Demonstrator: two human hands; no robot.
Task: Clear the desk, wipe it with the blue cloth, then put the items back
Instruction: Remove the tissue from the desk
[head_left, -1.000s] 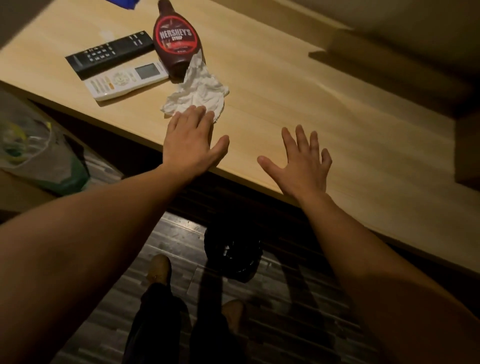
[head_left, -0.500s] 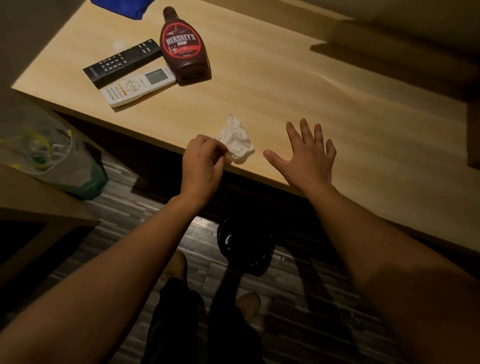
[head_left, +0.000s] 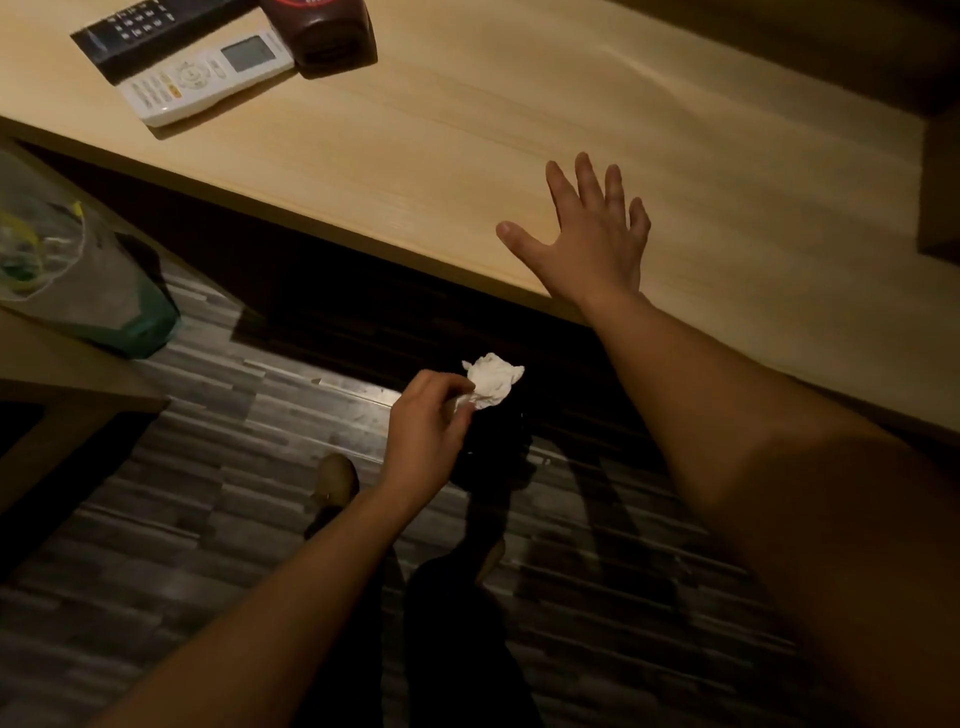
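Note:
My left hand (head_left: 423, 423) is below the desk edge, pinching a crumpled white tissue (head_left: 492, 385) over a dark round bin (head_left: 498, 457) on the floor. My right hand (head_left: 589, 239) lies flat with spread fingers on the light wooden desk (head_left: 467, 156) near its front edge, holding nothing. At the desk's far left lie a white remote (head_left: 205, 78) and a black remote (head_left: 150, 31), with the base of a brown syrup bottle (head_left: 324, 31) beside them. The blue cloth is out of view.
A clear plastic bag over a green bin (head_left: 78, 280) stands at the left beside a low wooden unit (head_left: 62, 415). The floor has dark striped planks (head_left: 208, 519). My feet and dark trouser legs (head_left: 447, 623) are below the desk.
My left hand scrunched the tissue on the desk, pulled it off the front edge and lowered it over the dark bin. My right hand stayed flat on the desk.

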